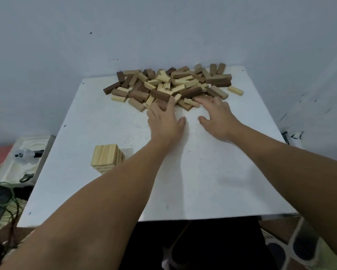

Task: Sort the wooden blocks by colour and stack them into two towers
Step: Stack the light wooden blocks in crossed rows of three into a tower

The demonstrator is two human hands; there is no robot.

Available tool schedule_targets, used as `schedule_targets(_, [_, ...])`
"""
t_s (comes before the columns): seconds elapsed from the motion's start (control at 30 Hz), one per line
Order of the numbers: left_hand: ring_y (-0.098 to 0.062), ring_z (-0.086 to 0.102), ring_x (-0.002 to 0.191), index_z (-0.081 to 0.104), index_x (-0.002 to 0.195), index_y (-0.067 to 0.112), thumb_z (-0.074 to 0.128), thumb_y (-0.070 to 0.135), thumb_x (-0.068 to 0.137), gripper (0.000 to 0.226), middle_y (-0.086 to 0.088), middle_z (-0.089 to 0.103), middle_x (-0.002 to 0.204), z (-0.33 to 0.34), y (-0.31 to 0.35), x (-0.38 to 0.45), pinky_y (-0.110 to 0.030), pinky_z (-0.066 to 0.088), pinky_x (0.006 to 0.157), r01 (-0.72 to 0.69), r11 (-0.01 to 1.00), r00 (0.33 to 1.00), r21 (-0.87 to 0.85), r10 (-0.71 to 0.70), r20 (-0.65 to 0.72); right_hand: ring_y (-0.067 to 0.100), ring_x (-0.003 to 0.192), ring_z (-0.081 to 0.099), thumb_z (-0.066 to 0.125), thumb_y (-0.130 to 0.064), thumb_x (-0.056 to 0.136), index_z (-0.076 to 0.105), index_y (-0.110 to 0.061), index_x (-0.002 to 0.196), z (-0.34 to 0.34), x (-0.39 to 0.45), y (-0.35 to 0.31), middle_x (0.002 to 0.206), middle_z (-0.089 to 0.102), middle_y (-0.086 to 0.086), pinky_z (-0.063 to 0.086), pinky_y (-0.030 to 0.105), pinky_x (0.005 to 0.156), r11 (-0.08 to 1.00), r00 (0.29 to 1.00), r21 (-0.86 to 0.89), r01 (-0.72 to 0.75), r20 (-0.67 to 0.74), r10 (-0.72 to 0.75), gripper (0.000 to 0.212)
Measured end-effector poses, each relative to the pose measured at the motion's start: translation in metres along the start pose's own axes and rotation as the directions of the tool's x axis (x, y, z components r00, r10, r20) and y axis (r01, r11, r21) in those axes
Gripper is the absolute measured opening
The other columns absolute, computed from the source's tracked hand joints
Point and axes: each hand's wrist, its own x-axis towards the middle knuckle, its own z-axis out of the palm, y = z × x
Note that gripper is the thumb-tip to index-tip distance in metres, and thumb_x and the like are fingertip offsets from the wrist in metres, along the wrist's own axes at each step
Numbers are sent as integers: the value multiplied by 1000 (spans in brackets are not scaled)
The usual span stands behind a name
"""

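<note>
I see both hands, left [164, 121] & right [218, 117], grip released, fingers flat on block pile [169, 84]. Blocks prob light, stiff, smooth; I'd pinch long sides.

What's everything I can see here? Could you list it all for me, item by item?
loose wooden blocks: one big mixed heap, too many to count, pale and dark brown, far middle of the table
pale block tower: one, light wood, several layers, near left of the table
table: one, white, centre of view
wall: grey-white, behind the table
clutter with green cord: on the floor, left of the table; details unclear
patterned floor mat: bottom right
left hand: fingers reaching into the heap's near edge
right hand: fingers spread, touching blocks at the heap's near edge
</note>
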Motion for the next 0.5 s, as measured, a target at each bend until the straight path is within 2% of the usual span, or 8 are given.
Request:
schedule_targets(0.13, [-28,31,113,22,163,38,47,57,97,73,-8,30,127,14,-2,-3,-41,29,104,-14,999,994,41,18,-104,33,133,31,53,-38,101,28,-45,159,6,11,8,146,36,7,29,42,111,999,999,-48,-5,51,7,63])
schedule_targets(0.2, [-27,29,113,25,161,39,44,58,97,69,-7,29,128,17,-1,-4,-40,28,103,-6,998,994,64,13,-108,31,128,34,54,-41,100,36,-45,155,13,12,14,140,39,4,29,41,110,999,1000,-52,-10,-8,10,58])
schedule_targets(0.27, [-25,28,114,37,154,37,46,57,96,62,-7,30,129,16,-1,-4,-37,25,101,0,999,992,52,6,-122,27,121,39,57,-39,97,53,-40,143,23,10,18,132,45,1,31,39,107,1000,994,4,12,-113,-12,46])
schedule_targets(0.33, [-24,27,116,51,138,33,51,51,96,46,-6,31,129,16,-3,-6,-33,22,98,-41,999,985,31,45,-168,25,113,43,62,-35,93,65,-33,121,30,8,20,124,48,0,36,36,101,997,973,67,50,-226,-34,28])
schedule_targets(0.4, [-25,30,117,58,123,30,56,46,93,33,-5,33,128,18,-3,-9,-32,22,97,-116,992,967,52,124,-222,24,108,44,64,-31,92,67,-26,108,33,6,22,119,49,1,38,32,95,992,949,98,78,-313,-43,17])
schedule_targets(0.5, [-26,34,116,58,119,27,61,43,89,34,-6,39,128,22,-2,-12,-32,23,97,-162,983,947,87,180,-266,24,107,43,61,-30,93,65,-25,116,33,6,24,121,51,1,36,30,92,995,946,63,83,-319,-58,23])
